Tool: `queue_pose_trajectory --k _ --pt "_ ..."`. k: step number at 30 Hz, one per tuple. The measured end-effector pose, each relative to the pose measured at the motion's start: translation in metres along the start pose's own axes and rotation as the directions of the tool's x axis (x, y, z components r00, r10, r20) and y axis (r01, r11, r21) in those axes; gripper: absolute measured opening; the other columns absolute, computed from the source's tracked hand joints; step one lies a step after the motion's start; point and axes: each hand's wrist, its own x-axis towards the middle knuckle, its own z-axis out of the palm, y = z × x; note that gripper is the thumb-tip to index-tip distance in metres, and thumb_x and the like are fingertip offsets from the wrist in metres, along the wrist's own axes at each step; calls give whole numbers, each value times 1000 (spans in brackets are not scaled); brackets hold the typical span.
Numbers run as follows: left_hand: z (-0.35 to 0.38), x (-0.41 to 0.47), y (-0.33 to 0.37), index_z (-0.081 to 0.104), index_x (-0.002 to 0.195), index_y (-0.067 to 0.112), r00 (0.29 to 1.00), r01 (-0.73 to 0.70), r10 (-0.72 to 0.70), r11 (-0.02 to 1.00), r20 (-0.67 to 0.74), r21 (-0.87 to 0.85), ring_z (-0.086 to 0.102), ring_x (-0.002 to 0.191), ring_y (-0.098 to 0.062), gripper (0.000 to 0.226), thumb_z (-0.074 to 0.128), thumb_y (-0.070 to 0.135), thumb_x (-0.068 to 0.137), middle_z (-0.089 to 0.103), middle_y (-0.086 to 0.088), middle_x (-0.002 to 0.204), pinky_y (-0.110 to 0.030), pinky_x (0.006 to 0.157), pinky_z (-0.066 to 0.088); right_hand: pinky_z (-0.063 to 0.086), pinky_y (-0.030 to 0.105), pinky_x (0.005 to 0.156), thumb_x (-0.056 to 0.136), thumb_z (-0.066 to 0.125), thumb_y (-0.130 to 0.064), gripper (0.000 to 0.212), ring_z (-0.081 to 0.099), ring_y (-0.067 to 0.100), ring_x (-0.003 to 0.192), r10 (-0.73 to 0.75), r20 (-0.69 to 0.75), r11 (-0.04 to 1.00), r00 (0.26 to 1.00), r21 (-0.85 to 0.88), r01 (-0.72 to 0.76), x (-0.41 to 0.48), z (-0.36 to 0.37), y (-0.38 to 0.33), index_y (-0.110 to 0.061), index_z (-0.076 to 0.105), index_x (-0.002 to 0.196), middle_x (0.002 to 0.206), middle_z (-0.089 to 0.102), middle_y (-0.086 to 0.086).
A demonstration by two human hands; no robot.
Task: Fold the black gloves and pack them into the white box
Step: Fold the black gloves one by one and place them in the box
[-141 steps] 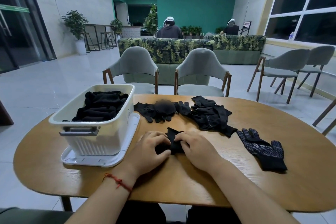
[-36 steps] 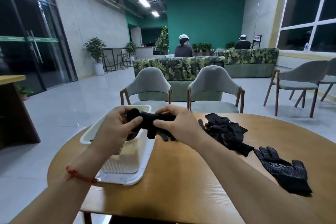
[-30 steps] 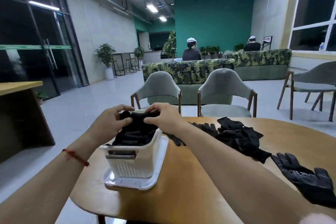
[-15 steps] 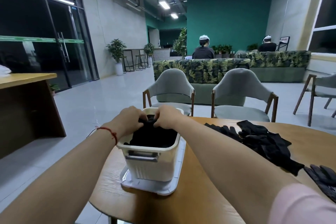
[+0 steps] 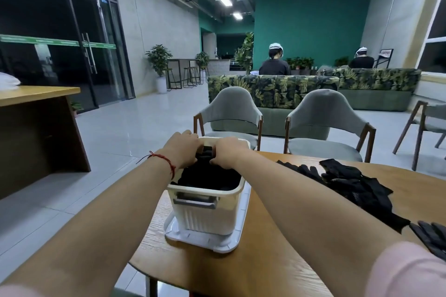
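Note:
The white box (image 5: 204,214) stands on its white lid (image 5: 205,241) at the left end of the wooden table (image 5: 272,260). It is filled with folded black gloves (image 5: 212,176). Both hands reach into its far end: my left hand (image 5: 182,149) and my right hand (image 5: 229,154) grip a folded black glove bundle (image 5: 207,152) between them, pressed down among the others. A loose pile of black gloves (image 5: 350,183) lies on the table to the right, and another glove (image 5: 432,236) sits at the right edge.
Two grey chairs (image 5: 231,116) (image 5: 325,125) stand behind the table. A leaf-patterned sofa (image 5: 277,89) with two people beyond it is further back. A wooden desk (image 5: 36,123) stands at the left.
Both hands lifted the folded glove from the table, carried it left over the box and lowered it into the box's far end. My view turned left with them.

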Motion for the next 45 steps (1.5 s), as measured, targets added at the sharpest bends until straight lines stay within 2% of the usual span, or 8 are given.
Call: queue_pose_trajectory --k 8,13,21,25,29,33,37,45 --pt "-34 -4 -5 65 124 31 998 22 -38 954 -46 -299 49 122 -22 47 60 4 86 61 4 124 -41 99 48 49 42 93 92 73 -57 34 62 22 115 -49 -109 978 993 197 70 -30 -33 42 -36 72 118 120 71 -8" --pt "-65 8 22 71 115 30 987 -78 14 916 -162 -394 54 112 -19 30 69 16 89 59 8 110 -36 95 48 50 49 104 90 76 -58 35 62 19 120 46 -137 962 989 273 -6 -52 -58 91 -38 72 118 123 70 -13" --pt "-90 40 115 74 117 37 977 -191 151 935 -151 -299 53 126 -22 21 71 36 96 65 4 128 -43 103 49 55 39 93 89 80 -44 27 66 18 111 160 -110 947 981 298 -121 -88 -44 173 -35 76 114 117 71 -12" --pt "-88 50 174 77 114 20 987 -155 161 950 -1 -271 64 108 -28 20 63 21 99 72 -4 119 -40 90 57 57 38 95 90 72 -34 17 67 23 109 225 -19 941 974 266 -212 -96 -5 202 -37 77 106 117 74 -5" --pt "-60 49 225 64 105 14 966 -125 181 951 182 -283 62 84 -26 9 61 10 97 71 -8 106 -35 67 51 52 44 104 95 58 -24 40 64 28 122 166 93 963 982 201 -182 -102 52 214 -37 73 130 135 71 -3" --pt "-1 30 260 63 137 8 925 -106 157 981 346 -164 65 120 -31 35 54 12 104 67 -12 132 -42 96 52 40 56 118 109 45 -33 49 35 32 154 62 172 979 983 180 -94 -110 96 209 -40 50 157 172 33 -7" --pt "29 14 270 61 134 12 969 -67 96 989 228 -134 59 124 -32 36 41 22 106 64 -10 134 -47 107 47 24 56 128 113 29 -45 53 21 25 161 98 158 977 983 175 -126 -114 116 214 -38 34 165 176 22 -11" --pt "54 -25 291 66 127 23 992 -115 50 763 -119 -636 56 120 -20 31 46 29 104 65 3 126 -39 105 44 31 52 121 110 31 -51 55 31 23 154 210 38 957 977 196 -214 -140 126 232 -30 44 160 169 36 -9"
